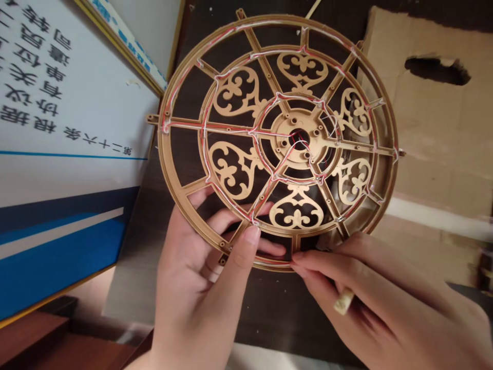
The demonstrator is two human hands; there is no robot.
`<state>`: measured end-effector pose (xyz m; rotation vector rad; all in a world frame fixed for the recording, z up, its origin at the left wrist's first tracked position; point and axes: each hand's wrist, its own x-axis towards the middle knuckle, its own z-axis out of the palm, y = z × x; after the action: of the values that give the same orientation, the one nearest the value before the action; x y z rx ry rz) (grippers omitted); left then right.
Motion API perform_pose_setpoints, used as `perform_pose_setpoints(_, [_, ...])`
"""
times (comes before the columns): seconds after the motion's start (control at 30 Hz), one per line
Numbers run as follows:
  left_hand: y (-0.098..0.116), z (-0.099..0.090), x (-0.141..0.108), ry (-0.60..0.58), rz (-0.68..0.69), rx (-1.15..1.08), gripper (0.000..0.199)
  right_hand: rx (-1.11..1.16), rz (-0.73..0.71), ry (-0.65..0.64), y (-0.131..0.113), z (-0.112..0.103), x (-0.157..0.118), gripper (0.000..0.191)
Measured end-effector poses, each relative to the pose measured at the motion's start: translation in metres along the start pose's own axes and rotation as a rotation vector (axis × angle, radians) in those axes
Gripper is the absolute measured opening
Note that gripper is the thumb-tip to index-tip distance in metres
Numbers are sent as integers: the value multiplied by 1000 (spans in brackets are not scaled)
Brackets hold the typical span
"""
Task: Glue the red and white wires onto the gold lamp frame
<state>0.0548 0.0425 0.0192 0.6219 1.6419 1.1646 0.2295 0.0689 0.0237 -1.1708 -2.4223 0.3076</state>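
Observation:
A round gold-coloured openwork frame (299, 116) is tilted up in front of me, with spokes, rings and scroll-shaped ornaments. Thin red and white wires (227, 125) run along its channels and meet at the central hole. My left hand (208, 267) grips the frame's lower left edge, thumb on the near face and fingers behind it. At the bottom of the rim, my right hand (377, 293) pinches the wire with thumb and forefinger. A pale wooden stick (344, 301) is tucked in that same hand; most of it is hidden by the fingers.
Beneath the frame is a dark tabletop (269, 303). Cardboard (435, 128) with a ragged hole lies on the right. A white and blue board (73, 169) with printed characters stands along the left. Another thin stick (313, 8) shows past the frame's top.

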Motion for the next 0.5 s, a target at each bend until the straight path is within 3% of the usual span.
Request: perform_pose_setpoints(0.5, [-4,-1,1,-36,9,-9,51,153,139,-61,-5,16,-3,17])
